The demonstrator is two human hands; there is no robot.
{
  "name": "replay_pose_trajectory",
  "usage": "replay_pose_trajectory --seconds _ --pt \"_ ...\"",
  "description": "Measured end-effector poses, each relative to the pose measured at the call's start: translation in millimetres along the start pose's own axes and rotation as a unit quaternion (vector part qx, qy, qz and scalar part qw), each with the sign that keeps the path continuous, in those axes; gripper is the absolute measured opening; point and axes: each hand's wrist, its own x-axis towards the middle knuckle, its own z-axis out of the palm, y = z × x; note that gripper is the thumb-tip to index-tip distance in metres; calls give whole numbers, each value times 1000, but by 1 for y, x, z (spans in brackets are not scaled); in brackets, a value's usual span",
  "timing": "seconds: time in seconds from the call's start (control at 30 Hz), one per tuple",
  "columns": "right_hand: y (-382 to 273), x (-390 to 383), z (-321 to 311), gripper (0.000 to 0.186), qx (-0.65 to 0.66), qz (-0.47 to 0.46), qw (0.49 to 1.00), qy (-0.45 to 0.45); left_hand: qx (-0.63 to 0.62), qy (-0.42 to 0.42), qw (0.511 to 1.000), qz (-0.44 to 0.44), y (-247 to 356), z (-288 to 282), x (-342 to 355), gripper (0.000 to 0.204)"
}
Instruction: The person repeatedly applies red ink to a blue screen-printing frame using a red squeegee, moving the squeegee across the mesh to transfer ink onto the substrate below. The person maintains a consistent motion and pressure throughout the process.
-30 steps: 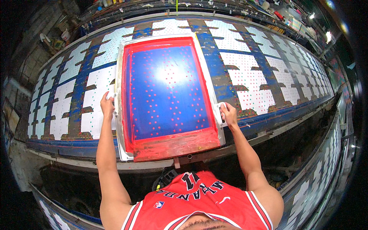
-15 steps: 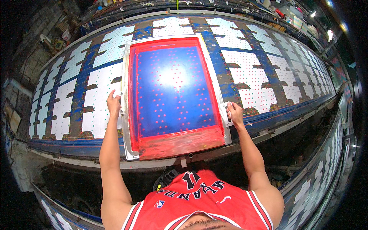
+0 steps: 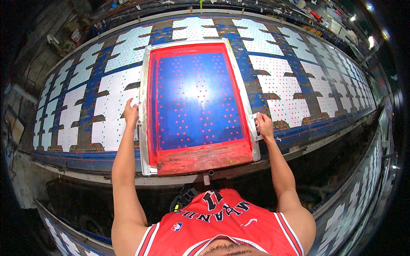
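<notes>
A screen printing frame (image 3: 196, 102) with a blue mesh, small red dots and a red ink border lies over the long table in front of me. Its near end carries a smeared red band of ink. At the frame's left edge my left hand (image 3: 131, 112) is closed on its side, the fingertips partly hidden. My right hand (image 3: 265, 126) wraps round a pale handle (image 3: 255, 127) on the right edge. White cut fabric pieces (image 3: 279, 85) with coloured dots lie flat on both sides; what lies under the frame is hidden.
The blue-stained printing table (image 3: 166, 36) curves away left and right, with several rows of dotted pieces. A metal rail (image 3: 102, 176) runs along its near edge. Another table with white pieces (image 3: 354, 205) stands at the lower right. Clutter lines the far side.
The frame and both hands sit slightly farther right in the picture. The table has shifted a little the same way. Both hands keep their hold.
</notes>
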Motion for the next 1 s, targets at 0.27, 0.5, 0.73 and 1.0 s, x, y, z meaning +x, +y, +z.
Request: replay_pose_trajectory --seconds 0.27,0.5,0.73,1.0 --pt "-6 -2 2 61 -136 -45 989 28 80 -29 996 5 -2 1 -2 45" --pt "-70 -50 4 48 -290 -349 890 30 83 -43 995 -20 2 0 -2 46" --pt "-87 -151 59 55 -246 -549 707 -371 68 -46 996 -24 -8 2 2 46" --pt "-90 -179 80 36 -396 -574 649 -303 94 -46 994 19 -8 1 2 46"
